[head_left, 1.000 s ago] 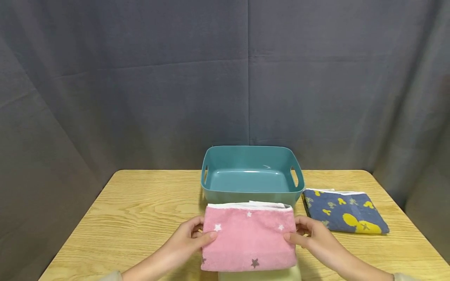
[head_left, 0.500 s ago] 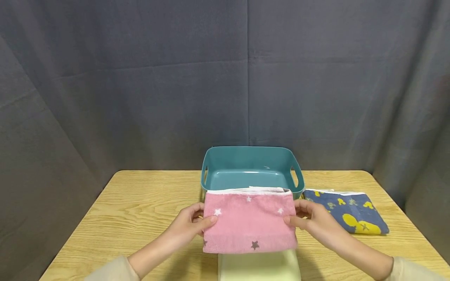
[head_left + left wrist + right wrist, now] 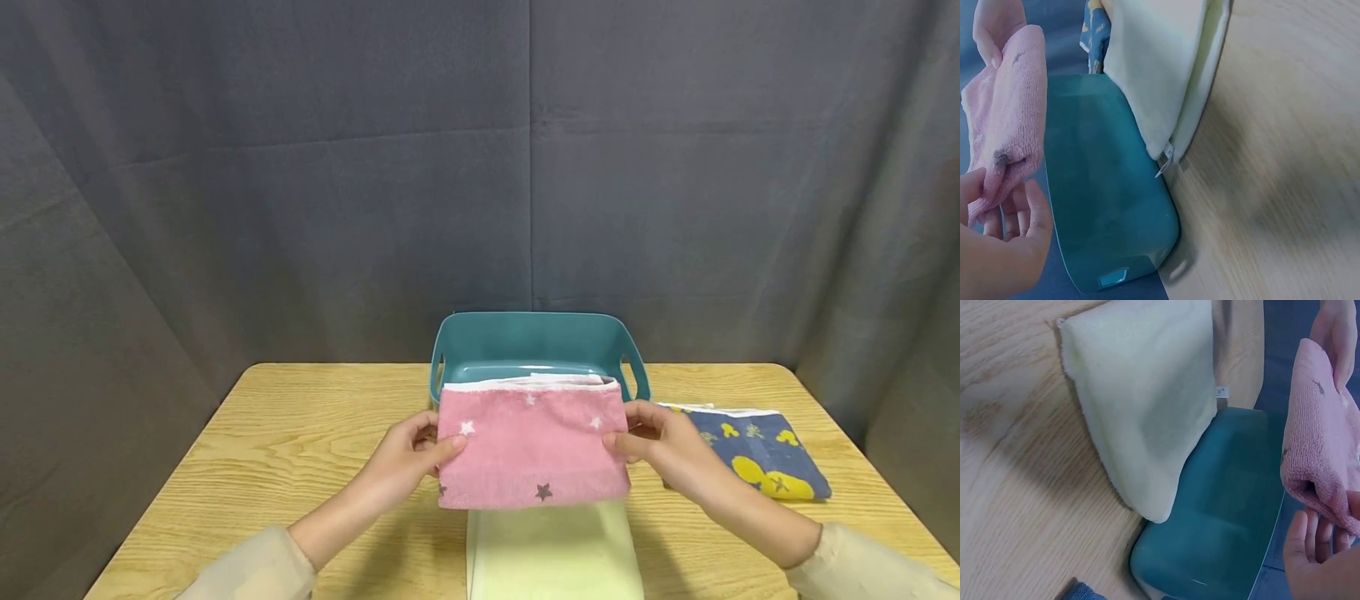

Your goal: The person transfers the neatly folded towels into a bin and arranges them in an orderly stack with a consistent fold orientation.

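A folded pink towel (image 3: 534,450) with white and grey stars hangs in the air between both hands. Its left side is pinched by my left hand (image 3: 411,454), thumb in front and fingers behind. On the opposite side my right hand (image 3: 666,442) grips it the same way. Behind the towel stands a teal basin (image 3: 536,333) with handle holes, its front wall hidden in the head view. Below lies a folded pale yellow towel (image 3: 555,554) on the table; in the right wrist view that yellow towel (image 3: 1141,394) lies close against the basin (image 3: 1210,531).
A folded blue towel (image 3: 757,450) with yellow figures lies right of the basin, partly behind my right hand. The wooden table (image 3: 315,425) ends at a grey curtain (image 3: 375,208) at the back.
Both hands have lifted the pink towel up and forward, so that it now covers the basin's front. More of the yellow towel shows beneath it.
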{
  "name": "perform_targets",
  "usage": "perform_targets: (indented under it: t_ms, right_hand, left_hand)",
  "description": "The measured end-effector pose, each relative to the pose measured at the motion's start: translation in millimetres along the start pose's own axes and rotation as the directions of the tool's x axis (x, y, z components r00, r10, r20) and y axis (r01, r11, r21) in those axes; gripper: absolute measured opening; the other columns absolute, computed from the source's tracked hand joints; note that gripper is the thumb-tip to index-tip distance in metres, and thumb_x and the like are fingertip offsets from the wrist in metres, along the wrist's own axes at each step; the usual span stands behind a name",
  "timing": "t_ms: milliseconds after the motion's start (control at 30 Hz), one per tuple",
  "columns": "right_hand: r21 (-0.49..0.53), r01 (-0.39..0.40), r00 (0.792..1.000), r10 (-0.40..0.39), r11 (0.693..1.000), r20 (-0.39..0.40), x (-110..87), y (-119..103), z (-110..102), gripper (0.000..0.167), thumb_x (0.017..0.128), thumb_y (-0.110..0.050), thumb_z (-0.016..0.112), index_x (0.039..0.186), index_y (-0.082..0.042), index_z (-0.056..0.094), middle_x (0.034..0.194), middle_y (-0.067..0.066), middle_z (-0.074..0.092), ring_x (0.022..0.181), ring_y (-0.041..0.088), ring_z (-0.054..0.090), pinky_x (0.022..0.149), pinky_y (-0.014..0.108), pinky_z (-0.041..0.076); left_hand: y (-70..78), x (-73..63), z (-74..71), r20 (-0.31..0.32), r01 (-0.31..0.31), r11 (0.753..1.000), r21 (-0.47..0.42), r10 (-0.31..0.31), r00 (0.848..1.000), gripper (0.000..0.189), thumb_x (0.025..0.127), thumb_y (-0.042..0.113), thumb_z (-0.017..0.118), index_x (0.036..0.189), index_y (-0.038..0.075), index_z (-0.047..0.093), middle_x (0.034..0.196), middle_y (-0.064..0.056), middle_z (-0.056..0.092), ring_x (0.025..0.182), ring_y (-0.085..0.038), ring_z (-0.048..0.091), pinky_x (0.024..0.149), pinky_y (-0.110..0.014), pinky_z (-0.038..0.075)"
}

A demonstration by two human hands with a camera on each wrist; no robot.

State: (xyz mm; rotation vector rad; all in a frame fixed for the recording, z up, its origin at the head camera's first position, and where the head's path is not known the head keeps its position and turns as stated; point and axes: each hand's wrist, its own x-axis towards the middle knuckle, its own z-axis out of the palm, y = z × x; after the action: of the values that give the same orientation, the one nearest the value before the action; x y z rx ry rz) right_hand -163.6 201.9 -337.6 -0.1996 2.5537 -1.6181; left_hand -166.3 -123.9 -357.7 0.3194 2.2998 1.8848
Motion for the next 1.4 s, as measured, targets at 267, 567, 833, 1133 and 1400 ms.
perform_targets:
  t_ms: [267, 567, 833, 1133, 1400]
  right_hand:
    - [0.048, -0.021, 0.997, 0.025, 0.999, -0.072, 9.2, -1.7, 3.4, 0.042, 0.091, -0.02, 0.071, 0.125, 0.003, 0.06, 0.106, 0.007, 0.067, 0.091, 0.016, 0.061, 0.08, 0.029, 0.052]
    - [0.086, -0.011, 0.993, 0.021, 0.996, -0.115, 16.5, -3.1, 6.0, 0.042, 0.093, -0.024, 0.07, 0.124, 0.002, 0.06, 0.109, 0.008, 0.064, 0.094, 0.017, 0.059, 0.081, 0.026, 0.051]
    - [0.112, 0.005, 0.99, 0.011, 0.994, -0.139, 21.8, -6.0, 7.5, 0.041, 0.094, -0.024, 0.068, 0.124, 0.002, 0.059, 0.109, 0.008, 0.063, 0.095, 0.017, 0.058, 0.084, 0.027, 0.051]
    - [0.178, 0.017, 0.987, 0.012, 0.984, -0.159, 29.2, -3.3, 6.6, 0.04, 0.094, -0.022, 0.068, 0.124, 0.003, 0.058, 0.099, -0.003, 0.064, 0.089, 0.01, 0.058, 0.079, 0.023, 0.051]
    - [0.171, 0.01, 0.981, 0.023, 0.985, -0.193, 38.1, -1.6, 4.8, 0.044, 0.096, -0.024, 0.066, 0.13, 0.002, 0.056, 0.1, -0.003, 0.062, 0.089, 0.009, 0.056, 0.079, 0.025, 0.051]
  left_hand:
    - [6.9, 10.6, 2.9, -0.105, 0.0, 1.0, -0.022, -0.002, 0.994, 0.029, 0.093, 0.012, 0.07, 0.115, -0.005, 0.062, 0.098, -0.01, 0.064, 0.078, -0.015, 0.059, 0.069, -0.025, 0.053]
    - [9.2, 20.4, 4.7, -0.184, -0.033, 0.999, -0.019, 0.029, 0.983, 0.026, 0.092, 0.011, 0.07, 0.114, -0.003, 0.065, 0.097, -0.009, 0.064, 0.081, -0.014, 0.06, 0.07, -0.023, 0.052]
    - [8.7, 29.6, 3.1, -0.221, -0.03, 1.0, 0.002, 0.03, 0.975, 0.03, 0.092, 0.014, 0.071, 0.117, -0.002, 0.066, 0.1, -0.01, 0.064, 0.082, -0.016, 0.059, 0.073, -0.025, 0.052]
    - [7.8, 40.8, 2.8, -0.239, 0.0, 1.0, 0.02, 0.005, 0.971, 0.035, 0.092, 0.02, 0.072, 0.122, 0.003, 0.066, 0.107, -0.009, 0.065, 0.09, -0.019, 0.059, 0.078, -0.028, 0.051]
    - [9.4, 48.5, 4.5, -0.25, -0.006, 1.0, -0.01, 0.003, 0.968, 0.036, 0.091, 0.021, 0.073, 0.12, 0.001, 0.066, 0.106, -0.01, 0.065, 0.085, -0.015, 0.059, 0.072, -0.025, 0.05]
